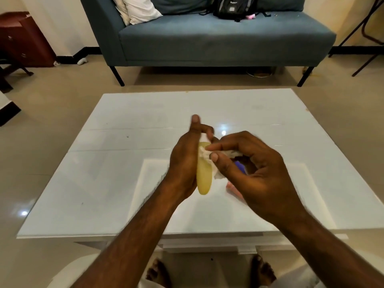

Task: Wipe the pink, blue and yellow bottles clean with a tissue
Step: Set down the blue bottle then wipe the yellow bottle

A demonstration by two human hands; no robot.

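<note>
Gripping the yellow bottle (204, 179) above the white table (116, 163), the left hand (185, 165) is closed around it. The right hand (257, 173) pinches a white tissue (204, 155) against its side. Blue bottle (240, 165) and pink bottle (233, 189) lie beneath, mostly hidden.

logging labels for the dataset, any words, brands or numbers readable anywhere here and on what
None can be read.
Backpack on the sofa: a pale patch of lettering, too blurred to read.
Yellow bottle in the left hand: no print visible.
Tissue: blank.
</note>
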